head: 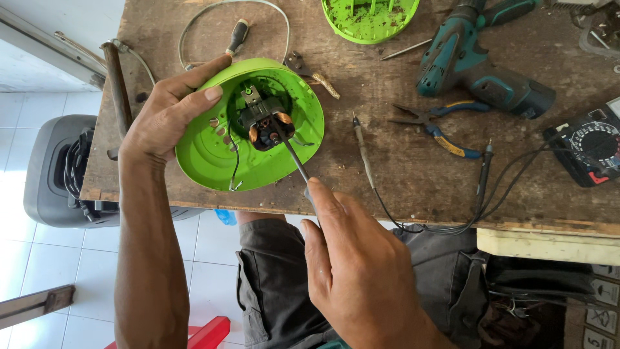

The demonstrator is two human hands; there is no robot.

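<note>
The worn wooden surface [413, 174] carries everything, and the landmark is the green housing [213, 152], tilted at its near-left edge. Far right of the housing lies a teal drill [481, 68], with pliers [439, 126] between them. The left hand [165, 116] closes its grip on the housing's left rim. The right hand [355, 258], below the housing, grips a screwdriver [294, 158] whose tip meets the small motor [265, 123] inside.

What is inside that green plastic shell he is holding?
Inside the green shell sits a small dark motor with copper windings, plus thin wires. A screwdriver in the right hand touches it. What lies under the motor is hidden.
</note>
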